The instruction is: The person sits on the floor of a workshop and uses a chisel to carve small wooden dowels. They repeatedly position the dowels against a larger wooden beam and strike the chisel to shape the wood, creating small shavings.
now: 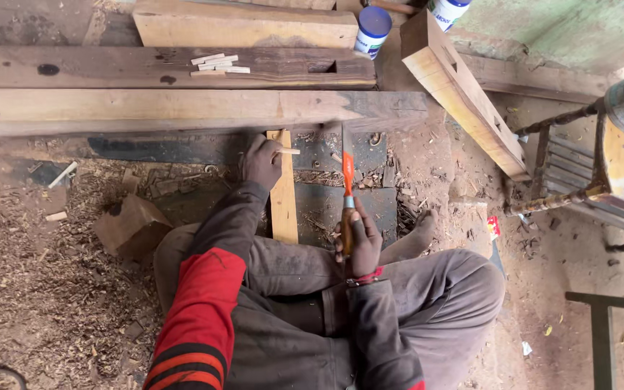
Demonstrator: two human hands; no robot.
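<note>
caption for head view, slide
Seated woodworker: left hand holds a small peg on a wood strip; right hand grips a chisel.

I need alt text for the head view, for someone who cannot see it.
A seated person's right hand grips an orange-handled chisel pointing away, while the left hand pinches a small pale wooden peg above a narrow upright wooden plank. Long timber beams lie ahead on the sawdust-covered floor.

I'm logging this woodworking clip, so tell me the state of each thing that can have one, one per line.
Left hand: pinching a small wooden peg over the plank.
Right hand: closed around the chisel, blade pointing away from the person.
Light plank: lying flat on the ground.
Dark beam: lying flat, mortise open.
Cut pegs: loosely piled on the dark beam.
Blue-capped container: capped, upright.
</note>
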